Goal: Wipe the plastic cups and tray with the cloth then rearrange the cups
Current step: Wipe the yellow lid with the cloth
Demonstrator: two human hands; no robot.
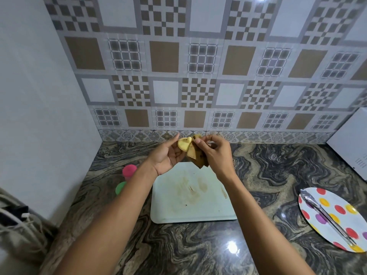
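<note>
Forearms run up from the bottom edge to the grip, both bare, meeting above the far end of the tray. Left hand (pixel 168 155) cradles a yellow cup (pixel 184 145), thumb and fingers curled around it, cup tipped on its side with the mouth facing right. Right hand (pixel 215 153) pinches a brown, stained cloth (pixel 195 155) between thumb and fingertips, pressed against the cup's open side; the loose end hangs down below the grip. Judgement: wiping of this cup is under way, not finished. Directly below the grip sits the pale tray (pixel 218 211) on the table (pixel 268 165), with brown smears across its middle and a streak near its right edge, so the tray wipe looks undone. Left of and below the grip, beside the tray, a pink cup (pixel 129 171) and a green cup (pixel 120 187) stand just beside each other on the table, the green one partly hidden by the left forearm; cannot tell whether either is wiped. Rearranging not started as far as I can judge: no cups on the tray. Well right of the grip, a dotted plate (pixel 337 207) carries metal tongs (pixel 325 217). A white appliance (pixel 351 143) sits at the right edge. No brand, label or readable writing anywhere; the cups look plain.
</note>
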